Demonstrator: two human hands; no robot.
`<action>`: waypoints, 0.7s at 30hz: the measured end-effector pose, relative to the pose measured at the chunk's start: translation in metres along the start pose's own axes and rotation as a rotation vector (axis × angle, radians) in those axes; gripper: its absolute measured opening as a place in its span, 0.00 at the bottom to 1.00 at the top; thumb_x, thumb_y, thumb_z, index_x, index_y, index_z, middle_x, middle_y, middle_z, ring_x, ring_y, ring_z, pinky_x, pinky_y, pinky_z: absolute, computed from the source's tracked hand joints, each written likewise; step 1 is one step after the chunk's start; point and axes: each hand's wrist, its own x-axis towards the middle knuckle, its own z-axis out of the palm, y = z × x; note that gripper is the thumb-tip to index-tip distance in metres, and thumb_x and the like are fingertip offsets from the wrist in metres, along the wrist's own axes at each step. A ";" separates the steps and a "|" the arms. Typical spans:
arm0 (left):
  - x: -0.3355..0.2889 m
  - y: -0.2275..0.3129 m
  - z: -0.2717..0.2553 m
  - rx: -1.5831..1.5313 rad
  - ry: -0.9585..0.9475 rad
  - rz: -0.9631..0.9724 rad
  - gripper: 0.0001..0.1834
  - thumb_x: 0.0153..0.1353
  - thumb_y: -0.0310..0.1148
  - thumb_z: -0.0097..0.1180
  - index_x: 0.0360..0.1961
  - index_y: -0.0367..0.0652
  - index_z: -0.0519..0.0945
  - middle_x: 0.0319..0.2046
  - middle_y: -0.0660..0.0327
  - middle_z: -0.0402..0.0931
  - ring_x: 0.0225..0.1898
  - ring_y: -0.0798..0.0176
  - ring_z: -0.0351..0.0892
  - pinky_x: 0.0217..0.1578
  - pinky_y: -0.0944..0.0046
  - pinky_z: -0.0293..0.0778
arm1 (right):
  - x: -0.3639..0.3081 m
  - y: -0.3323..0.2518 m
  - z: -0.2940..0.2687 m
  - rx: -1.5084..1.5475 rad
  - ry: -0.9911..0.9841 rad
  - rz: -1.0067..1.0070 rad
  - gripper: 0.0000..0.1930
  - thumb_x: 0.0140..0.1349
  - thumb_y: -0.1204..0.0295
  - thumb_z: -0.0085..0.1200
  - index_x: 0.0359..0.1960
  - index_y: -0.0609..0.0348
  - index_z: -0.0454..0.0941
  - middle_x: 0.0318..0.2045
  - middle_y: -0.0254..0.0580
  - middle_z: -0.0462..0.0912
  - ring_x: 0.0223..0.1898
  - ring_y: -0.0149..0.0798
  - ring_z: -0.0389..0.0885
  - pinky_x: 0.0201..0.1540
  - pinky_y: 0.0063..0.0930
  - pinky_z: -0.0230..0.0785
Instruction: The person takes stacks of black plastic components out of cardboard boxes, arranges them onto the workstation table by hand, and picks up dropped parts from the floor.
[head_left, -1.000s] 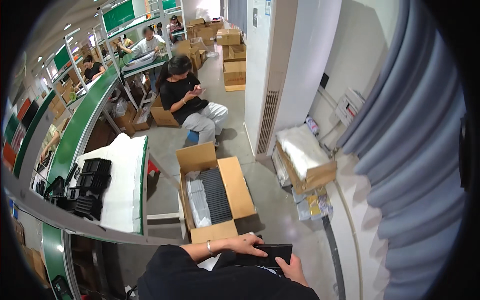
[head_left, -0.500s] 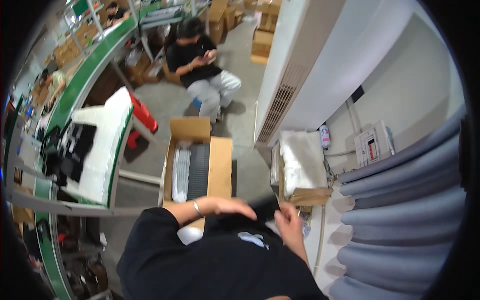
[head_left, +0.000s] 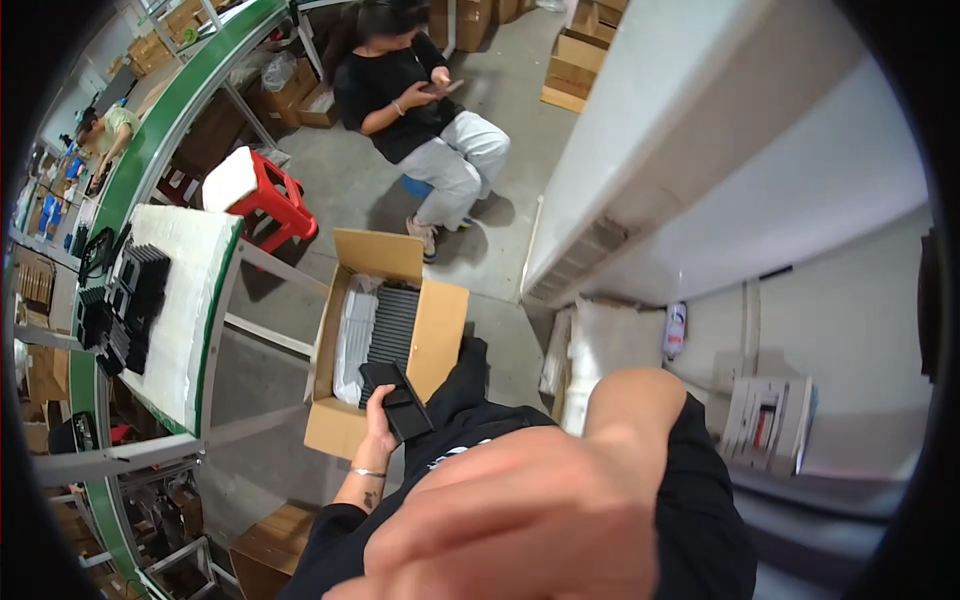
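In my left hand is a flat black rectangular case, held by its left side with the thumb along it. The case is just above the near edge of an open cardboard box. Inside that box stand a row of dark ribbed pieces and some pieces in clear plastic wrap. My right hand is raised very close, large and blurred at the bottom centre. Its fingers look bent, but their tips are out of sight, and whether they hold anything does not show.
On the left, a white-topped table carries several black parts beside a green conveyor. Behind it stands a red stool. Ahead, a seated person holds a phone. At right are a white column and a spray can.
My hands have parted. The left moved left and down, with the black case now plainly visible in it; the right rose close to the view. The view has shifted, showing the red stool more fully.
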 end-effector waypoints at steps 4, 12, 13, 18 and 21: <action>0.014 0.056 0.063 -0.025 0.031 0.148 0.18 0.50 0.44 0.52 0.34 0.39 0.76 0.27 0.54 0.78 0.29 0.55 0.79 0.34 0.57 0.77 | 0.033 0.106 -0.026 0.051 -0.592 -0.066 0.15 0.51 0.72 0.50 0.43 0.58 0.71 0.35 0.45 0.74 0.33 0.43 0.75 0.34 0.33 0.70; 0.089 0.185 0.157 -0.095 -0.222 0.071 0.23 0.53 0.45 0.47 0.36 0.32 0.75 0.30 0.49 0.78 0.30 0.54 0.79 0.35 0.59 0.77 | 0.002 0.446 -0.132 -0.650 -0.970 0.840 0.16 0.50 0.67 0.48 0.37 0.63 0.76 0.41 0.51 0.78 0.46 0.49 0.76 0.49 0.40 0.67; 0.091 0.195 0.169 -0.139 -0.212 0.095 0.23 0.53 0.45 0.47 0.36 0.31 0.75 0.30 0.49 0.77 0.31 0.53 0.79 0.35 0.58 0.77 | 0.009 0.475 -0.148 -0.449 -0.926 0.921 0.20 0.51 0.63 0.47 0.43 0.64 0.75 0.45 0.54 0.76 0.49 0.48 0.73 0.52 0.38 0.65; 0.130 0.214 0.195 -0.286 -0.187 0.094 0.27 0.52 0.47 0.47 0.41 0.30 0.72 0.35 0.46 0.76 0.37 0.50 0.77 0.42 0.55 0.74 | 0.052 0.684 -0.205 -0.746 -0.706 0.807 0.27 0.52 0.55 0.48 0.52 0.56 0.68 0.51 0.55 0.69 0.54 0.54 0.67 0.54 0.46 0.63; 0.161 0.228 0.213 -0.451 -0.143 0.098 0.27 0.51 0.47 0.47 0.43 0.32 0.71 0.36 0.47 0.76 0.39 0.49 0.76 0.43 0.54 0.73 | 0.128 0.749 -0.234 -0.576 -0.720 0.825 0.26 0.52 0.61 0.47 0.53 0.58 0.66 0.55 0.55 0.67 0.56 0.55 0.65 0.56 0.47 0.59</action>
